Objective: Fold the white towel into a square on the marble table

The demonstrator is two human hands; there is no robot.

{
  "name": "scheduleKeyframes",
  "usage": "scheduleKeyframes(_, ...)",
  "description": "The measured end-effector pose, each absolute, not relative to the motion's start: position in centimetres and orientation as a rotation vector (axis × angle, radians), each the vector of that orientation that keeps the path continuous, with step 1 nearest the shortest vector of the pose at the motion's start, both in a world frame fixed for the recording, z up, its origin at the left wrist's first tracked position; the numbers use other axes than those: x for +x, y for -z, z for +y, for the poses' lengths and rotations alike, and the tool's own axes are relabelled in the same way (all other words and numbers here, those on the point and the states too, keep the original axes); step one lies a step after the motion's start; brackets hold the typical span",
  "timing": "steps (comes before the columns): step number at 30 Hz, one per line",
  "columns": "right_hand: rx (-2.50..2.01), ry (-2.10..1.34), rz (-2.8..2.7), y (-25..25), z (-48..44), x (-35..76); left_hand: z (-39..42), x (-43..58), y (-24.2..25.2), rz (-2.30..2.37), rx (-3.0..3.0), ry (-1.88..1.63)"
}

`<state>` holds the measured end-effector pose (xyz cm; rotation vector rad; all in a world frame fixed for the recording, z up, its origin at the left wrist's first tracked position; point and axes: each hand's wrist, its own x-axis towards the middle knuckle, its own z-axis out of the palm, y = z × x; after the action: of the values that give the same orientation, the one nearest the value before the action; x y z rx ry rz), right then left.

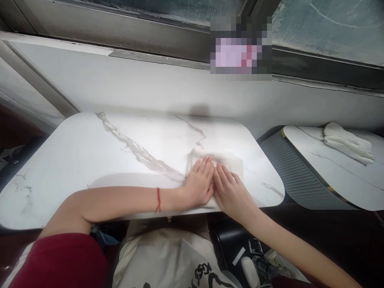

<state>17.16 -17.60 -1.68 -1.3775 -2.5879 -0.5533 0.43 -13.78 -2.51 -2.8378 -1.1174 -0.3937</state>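
A white cloth (231, 159) lies on the white marble table (90, 156), near its right front part. My left hand (199, 184) rests flat on the cloth with fingers stretched out and together. My right hand (231, 191) lies flat beside it, also on the cloth, fingers extended. The two hands touch side by side. A red string bracelet (158, 199) circles my left wrist. Much of the cloth's near part is hidden under my hands.
A second marble table (336, 176) stands to the right with a folded white cloth (348, 142) on it. A wall and window frame (135, 32) run behind. A dark ribbed seat back (288, 172) sits between the tables. A white bag (168, 260) lies in my lap.
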Motion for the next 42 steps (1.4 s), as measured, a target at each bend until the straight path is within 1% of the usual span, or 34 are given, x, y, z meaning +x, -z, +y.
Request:
scheduleKeyframes(3, -1.412, 0.536, -2.592, 1.8, -18.8, 16.6, -15.1, 0.5, 2.2, -1.126, -2.79, 0.321)
scheduleKeyframes(7, -1.449, 0.465, -2.566, 2.0, -17.8, 16.4, -14.4, 0.4, 2.0, -1.13, -2.784, 0.318)
scheduleKeyframes(15, -1.424, 0.548, -2.559, 2.1, -11.9, 15.7, -9.2, -0.4, 1.7, -1.202, -2.823, 0.309)
scheduleKeyframes(22, -1.402, 0.508, -2.636, 1.9, -6.1, 14.0, -4.5, -2.1, 1.9, -1.325, -2.784, 0.361)
scheduleKeyframes(32, -1.256, 0.278, -2.589, 1.9, 1.3, 11.2, 0.7, -5.4, 1.7, -1.564, -2.641, 0.363)
scheduleKeyframes(42, -1.169, 0.046, -2.469, 2.5, 5.4, 9.7, 3.9, -8.0, 2.0, -1.559, -2.616, 0.519)
